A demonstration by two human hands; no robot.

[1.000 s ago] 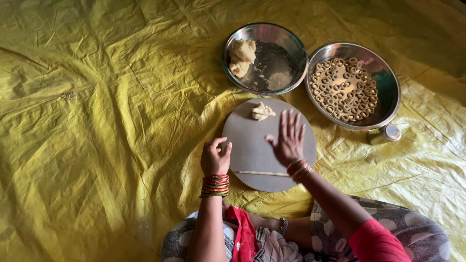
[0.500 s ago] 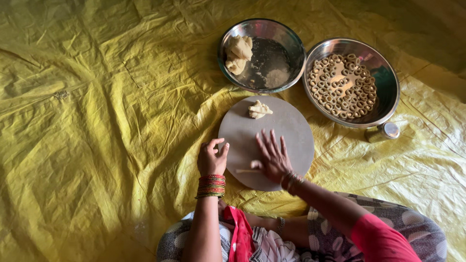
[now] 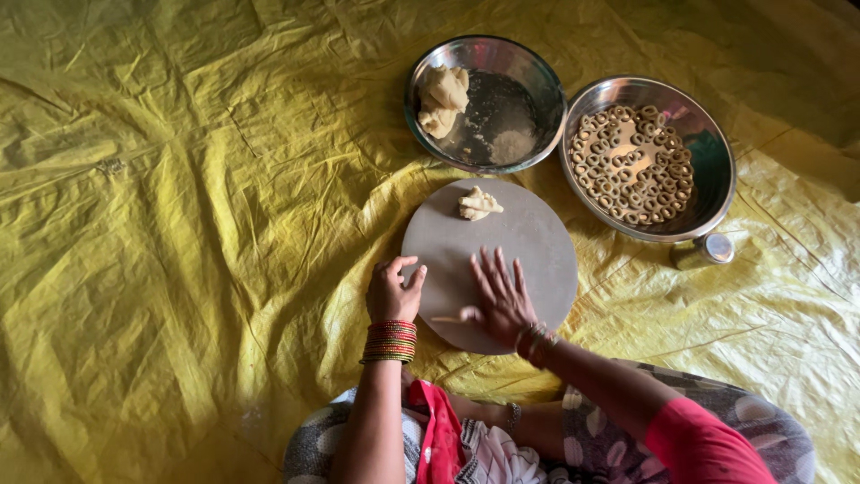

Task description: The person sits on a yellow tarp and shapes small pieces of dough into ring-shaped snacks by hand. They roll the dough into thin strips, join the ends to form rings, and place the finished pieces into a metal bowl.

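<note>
While the right hand lies spread flat on the dough strip and the left hand curls at the board edge, uneven pressure could snap it in 2.

Yellow sheet (crinkled) bears board, bowls.

R hand flat, splayed; L hand loosely curled.
</note>
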